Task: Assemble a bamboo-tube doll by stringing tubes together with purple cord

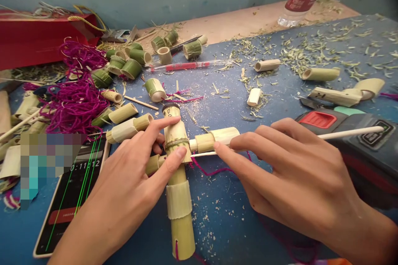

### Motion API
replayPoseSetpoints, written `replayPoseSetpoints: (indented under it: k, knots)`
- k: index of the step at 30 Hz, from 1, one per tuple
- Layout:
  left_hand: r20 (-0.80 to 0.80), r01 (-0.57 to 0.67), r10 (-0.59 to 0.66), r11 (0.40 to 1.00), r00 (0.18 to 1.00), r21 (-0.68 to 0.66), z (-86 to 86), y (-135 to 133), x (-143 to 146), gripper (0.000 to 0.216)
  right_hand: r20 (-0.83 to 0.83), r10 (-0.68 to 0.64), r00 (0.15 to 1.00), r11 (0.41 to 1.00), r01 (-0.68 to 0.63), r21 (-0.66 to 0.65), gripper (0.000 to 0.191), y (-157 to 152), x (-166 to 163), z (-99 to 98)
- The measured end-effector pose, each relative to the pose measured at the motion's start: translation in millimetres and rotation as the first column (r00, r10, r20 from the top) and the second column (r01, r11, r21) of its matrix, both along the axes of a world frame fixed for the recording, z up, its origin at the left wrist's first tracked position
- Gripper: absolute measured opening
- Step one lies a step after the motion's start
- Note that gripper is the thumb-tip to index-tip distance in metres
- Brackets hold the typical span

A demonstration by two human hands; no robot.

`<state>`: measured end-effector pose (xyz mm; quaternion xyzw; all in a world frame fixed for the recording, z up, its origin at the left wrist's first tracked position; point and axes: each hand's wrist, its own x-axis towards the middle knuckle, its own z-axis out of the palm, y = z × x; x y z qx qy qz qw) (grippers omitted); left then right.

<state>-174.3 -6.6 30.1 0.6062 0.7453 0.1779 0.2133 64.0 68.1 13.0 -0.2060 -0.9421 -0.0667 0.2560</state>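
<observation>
A bamboo figure point(177, 145) lies on the blue table, built from an upright tube with a drawn-on top, bound with twine. Shorter bamboo tubes point(217, 140) cross it sideways as arms. My left hand point(124, 190) grips the upright tube, thumb across its front and index finger over the top of the left arm. My right hand point(289, 174) lies to the right, its fingers curled over a thin white stick point(348, 133) beside the right arm tube. The stick passes beneath that hand and out of sight behind the figure.
A black cordless power tool point(317, 119) sits at right. Purple yarn point(76, 107), several bamboo segments point(133, 60), a phone point(71, 203) and a red pen point(186, 66) lie at left and ahead. Shavings cover the table point(217, 232). A red bag point(40, 37) lies at back left.
</observation>
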Motion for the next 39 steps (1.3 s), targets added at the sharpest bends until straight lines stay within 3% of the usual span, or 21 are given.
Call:
replayPoseSetpoints:
  k: [9,39]
  knots:
    - [-0.030,0.002,-0.002,1.000,1.000,0.006,0.6,-0.2,0.5,0.051,0.002,-0.045,0.999,0.997,0.045,0.067,0.029,1.5,3.7,4.7]
    - [-0.044,0.002,-0.001,1.000,0.999,0.008,2.5,-0.2,1.8,0.050,0.000,-0.030,1.000,0.998,0.030,0.046,0.022,2.2,3.2,4.5]
